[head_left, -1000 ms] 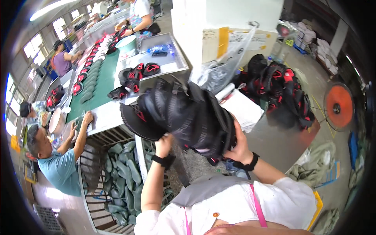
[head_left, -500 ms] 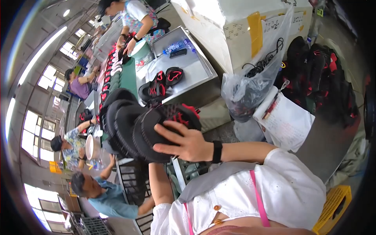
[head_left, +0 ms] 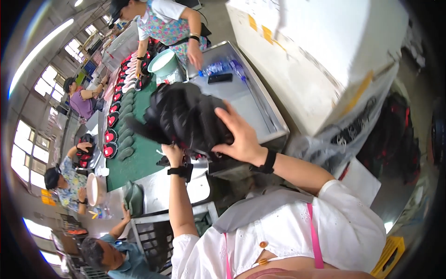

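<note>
Both hands carry a bulky armful of black shoe parts (head_left: 186, 118) with red trim, held above the near edge of the steel tabletop (head_left: 253, 104). The right hand (head_left: 239, 137) is spread flat across the top of the bundle, fingers pressing down; the left hand (head_left: 174, 151) supports it from below, closed up against its underside, most of its fingers hidden. The bundle looks loose and stacked rather than tied, so pieces at its left end, which jut out past both hands, could slip free and drop to the floor or onto the green conveyor belt (head_left: 139, 156) if the load tilts. A blue-capped plastic bottle (head_left: 216, 68) and a dark phone (head_left: 219, 78) lie at the far edge of the tabletop and could be knocked if the bundle swings that way. Red-and-black pieces (head_left: 111, 135) run in rows along the belt, where several other people sit or lean at work in a workshop with large windows.
</note>
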A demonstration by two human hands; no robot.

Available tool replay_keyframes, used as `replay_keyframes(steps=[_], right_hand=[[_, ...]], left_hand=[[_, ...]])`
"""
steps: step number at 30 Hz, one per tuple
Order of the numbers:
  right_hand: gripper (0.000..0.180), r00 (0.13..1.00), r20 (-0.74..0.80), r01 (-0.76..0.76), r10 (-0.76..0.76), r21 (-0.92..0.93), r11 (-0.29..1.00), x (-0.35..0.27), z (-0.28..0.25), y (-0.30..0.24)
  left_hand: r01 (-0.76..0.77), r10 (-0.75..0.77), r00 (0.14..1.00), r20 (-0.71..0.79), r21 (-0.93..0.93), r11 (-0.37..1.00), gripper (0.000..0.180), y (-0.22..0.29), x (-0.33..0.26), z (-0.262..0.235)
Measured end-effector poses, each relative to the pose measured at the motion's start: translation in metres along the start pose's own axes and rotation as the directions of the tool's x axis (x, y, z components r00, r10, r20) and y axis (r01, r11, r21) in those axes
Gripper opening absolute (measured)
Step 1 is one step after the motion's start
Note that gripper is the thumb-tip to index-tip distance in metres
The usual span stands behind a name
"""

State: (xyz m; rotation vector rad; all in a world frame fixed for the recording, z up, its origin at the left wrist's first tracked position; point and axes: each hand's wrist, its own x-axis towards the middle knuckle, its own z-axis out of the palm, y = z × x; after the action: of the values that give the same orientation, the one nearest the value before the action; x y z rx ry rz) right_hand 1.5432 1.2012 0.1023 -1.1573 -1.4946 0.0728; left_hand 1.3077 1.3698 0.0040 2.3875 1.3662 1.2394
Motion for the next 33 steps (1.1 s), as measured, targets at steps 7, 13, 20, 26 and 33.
replay_keyframes(steps=[7, 13, 20, 26, 33], right_hand=[[0.081, 0.925, 0.124, -0.359, 0.359, -0.02, 0.933, 0.033, 0.029, 0.101], [0.083, 0.635, 0.359, -0.694, 0.684, -0.123, 0.709, 0.019, 0.051, 0.195], [0.08, 0.531, 0.407, -0.589, 0.743, -0.453, 0.669, 0.007, 0.017, 0.219], [0.05, 0.729, 0.338, -0.414, 0.595, -0.475, 0.776, 0.011, 0.0, 0.147], [0.052, 0.878, 0.141, -0.424, 0.457, 0.674, 0.605, -0.037, -0.065, 0.006]], left_hand=[[0.126, -0.093, 0.964, 0.25, -0.119, 0.985, 0.029, -0.018, 0.099, 0.072], [0.249, -0.186, 0.874, 0.449, -0.085, 0.965, 0.041, -0.072, 0.128, 0.157], [0.249, -0.256, 0.941, 0.222, 0.061, 0.967, 0.058, -0.051, 0.157, 0.171], [0.016, -0.025, 0.997, -0.074, -0.114, 0.993, 0.044, -0.018, 0.145, 0.132], [0.262, 0.318, 0.889, 0.328, -0.936, 0.235, 0.029, 0.25, 0.042, -0.018]])
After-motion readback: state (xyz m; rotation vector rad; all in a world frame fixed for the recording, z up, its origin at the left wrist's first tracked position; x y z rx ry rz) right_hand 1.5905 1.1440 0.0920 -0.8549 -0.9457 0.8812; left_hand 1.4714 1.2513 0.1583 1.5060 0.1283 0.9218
